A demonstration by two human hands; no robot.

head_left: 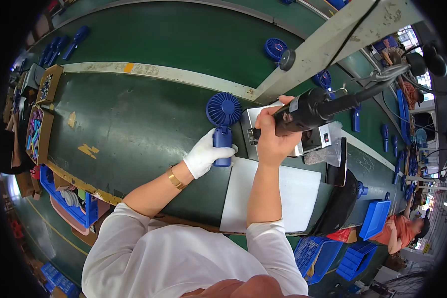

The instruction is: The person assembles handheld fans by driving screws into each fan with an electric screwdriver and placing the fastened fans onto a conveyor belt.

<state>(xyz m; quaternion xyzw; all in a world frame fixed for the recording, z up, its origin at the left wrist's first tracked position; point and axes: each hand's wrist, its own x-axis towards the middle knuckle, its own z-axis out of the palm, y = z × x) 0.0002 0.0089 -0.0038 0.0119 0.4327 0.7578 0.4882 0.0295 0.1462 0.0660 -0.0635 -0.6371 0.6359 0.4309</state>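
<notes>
1. A person in a white short-sleeved top works at a dark green bench (149,111), seen from above through a round fisheye view.
2. The left hand (203,155), in a white glove, is closed around the handle of a blue handheld fan (224,111). The fan is just above the bench's middle, its round grille facing up and pointing away from the person.
3. The bare right hand (273,141) is wrapped around a black corded power screwdriver (305,111), held slantwise to the right of the fan. The tool's working end points left; whether it touches anything cannot be told.
4. Beneath the tool sits a silver metal box (314,141) with a rocker switch, partly hidden by the hand.
5. Nearer the body, a white foam sheet (298,198) lies flat, with the right forearm crossing above it. A slim black device (337,169) is just beyond its right edge.
6. At the left end of the bench, an open cardboard box (45,136) holds small colourful pieces.
7. Past a pale rail (179,75), another blue fan (275,48) lies on a green surface.
8. Far right, a co-worker in orange (397,231) is near a blue bin (375,220).
</notes>
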